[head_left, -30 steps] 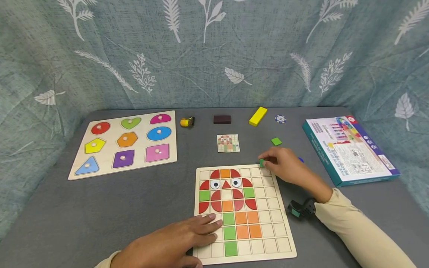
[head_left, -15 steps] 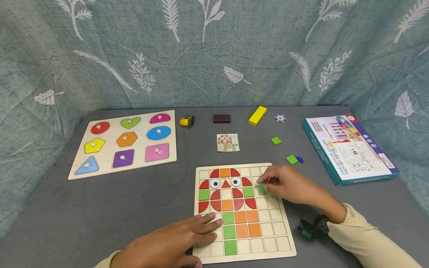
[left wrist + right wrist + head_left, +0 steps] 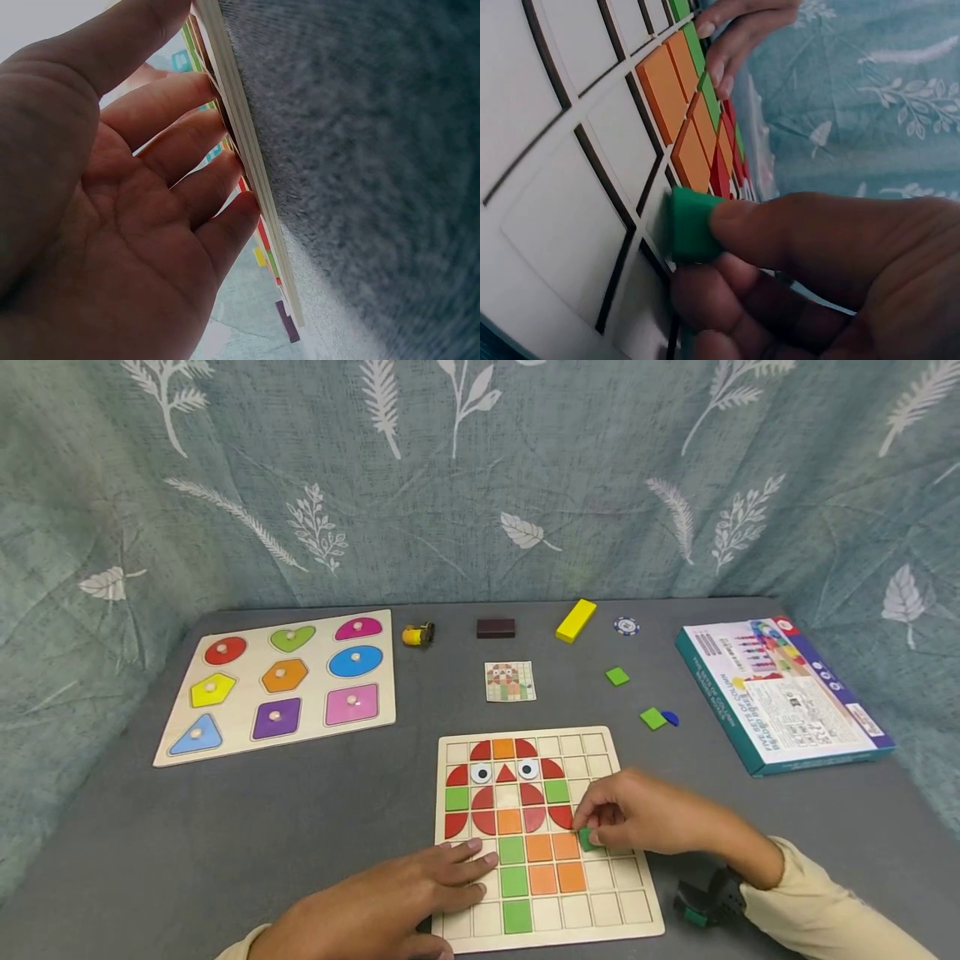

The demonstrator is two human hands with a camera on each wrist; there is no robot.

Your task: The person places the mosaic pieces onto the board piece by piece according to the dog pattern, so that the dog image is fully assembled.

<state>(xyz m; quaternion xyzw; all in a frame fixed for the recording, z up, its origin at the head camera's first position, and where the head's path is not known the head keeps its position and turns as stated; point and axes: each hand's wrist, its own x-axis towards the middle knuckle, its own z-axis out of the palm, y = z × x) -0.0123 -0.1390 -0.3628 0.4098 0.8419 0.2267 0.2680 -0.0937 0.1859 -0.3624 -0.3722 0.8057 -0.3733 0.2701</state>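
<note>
The step in hand looks like setting a tile into the grid board (image 3: 633, 906), which lies at six o'clock on the gray table (image 3: 300, 827) and already carries most of an owl built from red, orange and green pieces. Judging from the frames, the next move calls for squaring the tile to the empty cell just right of the upper orange squares, at about three o'clock from the owl's body, and pressing it flat so it sits level with its neighbours.

The left hand (image 3: 390, 897) lies flat on the board's near left corner, at about seven o'clock of the board, fingers straight and relaxed, grasping nothing; the left wrist view shows the fingertips (image 3: 225, 161) resting along the board's edge.

The right hand (image 3: 648, 818) comes in from four o'clock with thumb and fingers curled, pinching the green tile (image 3: 588, 838). In the right wrist view the green tile (image 3: 691, 225) is tilted on edge, its lower side touching the board at the rim of a cell, not yet lying in it.

The tile is a small, flat square, plain green with clean edges, matching the green squares already laid. Two more green squares and a small blue piece lie loose at two o'clock from the board.
</note>
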